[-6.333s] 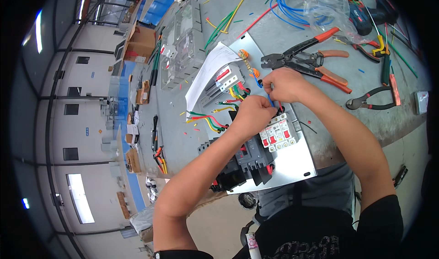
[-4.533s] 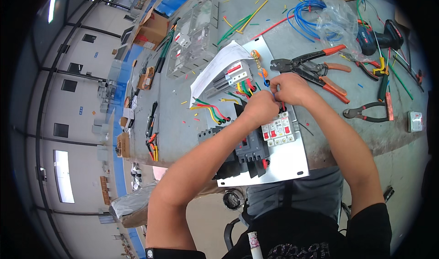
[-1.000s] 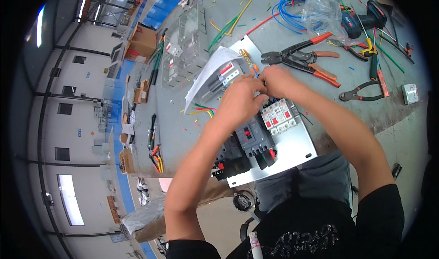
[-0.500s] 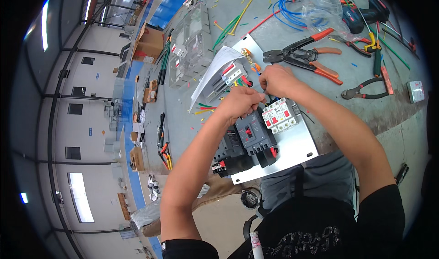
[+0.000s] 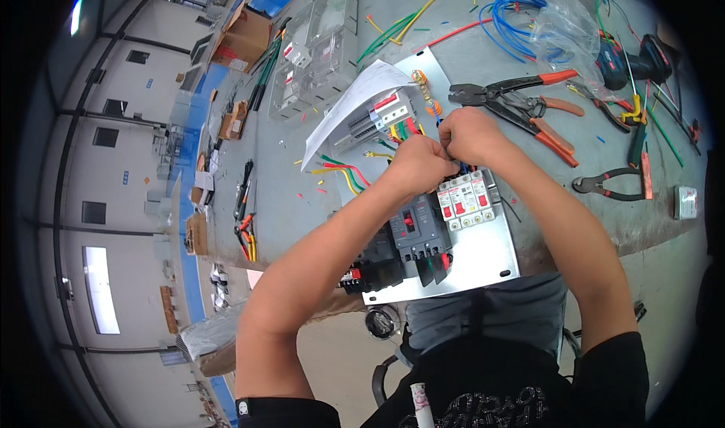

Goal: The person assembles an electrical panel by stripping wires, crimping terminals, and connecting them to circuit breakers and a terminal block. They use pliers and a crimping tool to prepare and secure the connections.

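Note:
My left hand [image 5: 424, 163] and my right hand [image 5: 470, 136] meet with bent, pinched fingers over dark wires [image 5: 455, 165] at the top of a row of small white circuit breakers [image 5: 467, 200] with red switches. Both hands are closed on a wire; the fingers cover most of it. Left of that row, partly under my left hand and forearm, is a larger dark grey circuit breaker [image 5: 411, 224]. These breakers sit on a silvery metal plate [image 5: 487, 254]. Beyond my left hand, a white breaker [image 5: 393, 111] with red, green and yellow wires shows beside a curved paper sheet [image 5: 351, 99].
A crimping tool [image 5: 513, 103] lies right of my right hand, cutting pliers [image 5: 612, 185] farther right. Blue wire [image 5: 513, 20], a plastic bag [image 5: 555, 31] and a cordless drill [image 5: 634, 61] lie at the back right. Clear plastic boxes [image 5: 321, 50] stand at the far left.
The whole view has shifted, so the bench things appear farther right. My hands stay together at the wires above the white breakers, now closer to each other, the left fingers reaching under the right.

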{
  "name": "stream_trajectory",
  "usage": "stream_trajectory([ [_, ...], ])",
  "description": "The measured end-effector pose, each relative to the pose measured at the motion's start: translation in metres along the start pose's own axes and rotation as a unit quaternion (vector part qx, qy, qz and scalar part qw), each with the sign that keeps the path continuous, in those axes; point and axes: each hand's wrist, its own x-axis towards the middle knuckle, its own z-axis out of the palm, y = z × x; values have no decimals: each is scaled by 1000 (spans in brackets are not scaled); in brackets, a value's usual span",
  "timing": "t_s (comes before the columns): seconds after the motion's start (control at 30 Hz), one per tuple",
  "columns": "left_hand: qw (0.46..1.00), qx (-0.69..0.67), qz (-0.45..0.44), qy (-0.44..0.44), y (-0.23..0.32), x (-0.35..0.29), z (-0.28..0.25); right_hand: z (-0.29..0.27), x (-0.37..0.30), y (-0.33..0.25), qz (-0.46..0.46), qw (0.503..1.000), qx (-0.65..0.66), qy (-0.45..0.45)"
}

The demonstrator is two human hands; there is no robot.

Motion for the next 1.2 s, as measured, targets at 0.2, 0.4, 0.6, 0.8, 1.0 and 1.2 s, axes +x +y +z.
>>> stream_trajectory([
  [0.2,999,39,0,1,-4,6,-2,5,4,5,-15,1000,2,24],
  [0.4,995,89,22,32,-3,6,4,9,5,7,-29,999,1,42],
  [0.6,987,159,21,28,1,11,2,14,5,8,-30,998,12,63],
  [0.8,982,178,25,56,2,11,5,14,5,11,-32,997,12,66],
  [1.0,965,217,56,137,-16,18,13,16,1,8,-57,995,28,82],
  [1.2,969,213,33,117,-8,14,9,22,7,14,-81,991,22,102],
])
